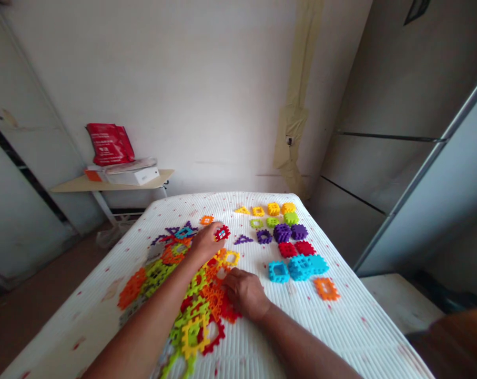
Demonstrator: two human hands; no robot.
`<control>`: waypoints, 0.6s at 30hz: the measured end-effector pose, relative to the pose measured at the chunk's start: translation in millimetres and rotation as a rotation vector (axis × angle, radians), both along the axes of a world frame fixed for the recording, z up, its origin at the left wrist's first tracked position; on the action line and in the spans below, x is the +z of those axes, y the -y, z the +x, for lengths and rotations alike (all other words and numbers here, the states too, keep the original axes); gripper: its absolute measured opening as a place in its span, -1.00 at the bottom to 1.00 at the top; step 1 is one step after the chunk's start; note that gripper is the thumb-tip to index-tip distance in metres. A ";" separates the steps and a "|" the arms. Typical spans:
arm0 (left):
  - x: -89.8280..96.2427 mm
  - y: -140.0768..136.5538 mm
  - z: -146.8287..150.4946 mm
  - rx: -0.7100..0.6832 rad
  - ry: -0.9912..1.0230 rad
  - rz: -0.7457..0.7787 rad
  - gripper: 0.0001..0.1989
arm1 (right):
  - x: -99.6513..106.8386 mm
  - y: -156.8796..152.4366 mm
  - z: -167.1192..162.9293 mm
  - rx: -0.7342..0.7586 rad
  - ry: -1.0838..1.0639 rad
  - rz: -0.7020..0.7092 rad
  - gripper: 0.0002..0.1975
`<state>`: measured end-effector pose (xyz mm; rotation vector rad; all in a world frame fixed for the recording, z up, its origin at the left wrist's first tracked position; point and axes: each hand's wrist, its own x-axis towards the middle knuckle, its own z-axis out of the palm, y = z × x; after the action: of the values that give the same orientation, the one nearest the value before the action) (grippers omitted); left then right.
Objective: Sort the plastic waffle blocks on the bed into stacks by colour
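Observation:
My left hand (205,244) reaches over the loose pile and pinches a red toothed window block (222,233) above the table. My right hand (246,292) rests at the pile's right side, fingers curled down among orange and red pieces; its fingertips are hidden, so what they grip does not show. Beneath both arms lies a mixed heap of interlocking plastic pieces, with lime green pieces (194,310), an orange gear-edged piece (212,300) and a yellow square frame (195,337). Just right of the red block lies a purple triangle (243,239).
Sorted by colour on the right stand yellow blocks (273,209), purple stacks (282,232), red stacks (287,249), blue stacks (300,267) and an orange square frame (327,289). A side table (76,184) holds a red bag (109,145). A fridge (374,152) stands right.

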<state>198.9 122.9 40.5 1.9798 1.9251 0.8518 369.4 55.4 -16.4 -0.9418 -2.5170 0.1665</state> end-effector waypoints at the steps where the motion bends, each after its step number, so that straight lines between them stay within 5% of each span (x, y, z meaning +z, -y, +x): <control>1: -0.1 8.9 -3.0 -0.012 0.025 0.024 -0.58 | 0.7 0.1 0.0 0.001 0.007 0.004 -0.82; 11: -9.5 88.7 -9.2 -0.002 0.361 0.166 -0.56 | 1.5 3.0 1.6 0.010 -0.068 -0.089 -0.85; 18: -31.0 112.3 -2.3 -0.004 0.339 0.142 -0.49 | 9.8 0.0 13.2 0.053 -0.490 -0.259 -0.79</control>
<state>196.6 10.6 9.6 1.7702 1.7074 1.2621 382.6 55.4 -6.6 -0.8082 -2.0936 0.6685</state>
